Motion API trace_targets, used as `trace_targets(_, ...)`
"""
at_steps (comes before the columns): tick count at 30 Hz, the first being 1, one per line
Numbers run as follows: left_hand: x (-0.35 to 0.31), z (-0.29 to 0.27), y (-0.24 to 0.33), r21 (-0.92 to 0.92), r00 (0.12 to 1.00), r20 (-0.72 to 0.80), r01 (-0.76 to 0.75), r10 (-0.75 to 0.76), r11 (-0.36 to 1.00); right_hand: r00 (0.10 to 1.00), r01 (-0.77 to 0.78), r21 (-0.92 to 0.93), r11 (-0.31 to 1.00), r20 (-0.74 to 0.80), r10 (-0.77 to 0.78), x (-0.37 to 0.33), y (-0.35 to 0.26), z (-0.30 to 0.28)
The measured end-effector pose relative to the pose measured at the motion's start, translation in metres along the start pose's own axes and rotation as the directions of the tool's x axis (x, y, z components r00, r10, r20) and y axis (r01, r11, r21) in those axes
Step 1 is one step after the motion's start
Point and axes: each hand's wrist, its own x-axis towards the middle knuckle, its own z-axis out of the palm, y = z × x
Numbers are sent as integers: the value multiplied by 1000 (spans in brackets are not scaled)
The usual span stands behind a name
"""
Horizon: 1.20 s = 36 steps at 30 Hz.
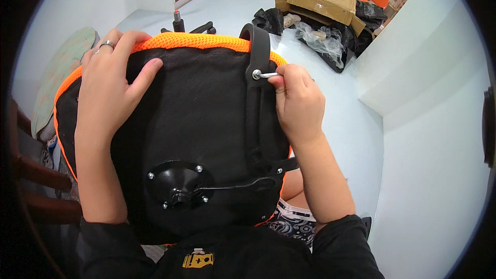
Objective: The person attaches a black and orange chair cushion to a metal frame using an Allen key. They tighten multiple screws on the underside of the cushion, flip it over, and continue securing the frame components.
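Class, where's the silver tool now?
Head view, just right of centre: the silver tool runs from the right hand to a bolt on the black armrest.

No text or number is readable. One graphic marking is present: a yellow emblem (198,261) on the front of the black shirt (248,253), bearing a dark plus sign (195,262) and a dark round dot (206,260)

Your left hand (107,80) is clasping the orange-trimmed black seat (201,106) by its edge, while your right hand (301,101) is holding a silver tool (269,75) at the bolt (256,74) on the armrest bracket (253,119).
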Motion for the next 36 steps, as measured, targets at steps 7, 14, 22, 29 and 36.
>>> trace_targets(7, 8, -11, 7, 1, 999, -12, -44, 44, 999, 963, -269, 63, 961, 45, 267, -9, -24, -18)
trace_targets(14, 44, -26, -27, 76, 957, 285, 33, -53, 997, 975, -37, -63, 997, 217, 50, 1, -6, -48)
trace_targets(22, 31, -24, -37, -47, 957, 278, 99, -83, 994, 655, 234, -50, 971, 746, -119, 65, 6, -84)
trace_targets(29, 26, -31, -41, -7, 982, 187, -8, 9, 1000, 342, 118, 26, 993, 938, -65, 122, 18, -86)
trace_targets(36, 17, -32, -45, 12, 988, 156, -1, -1, 1000, 561, 329, 114, 937, 774, -292, 129, 17, -83)
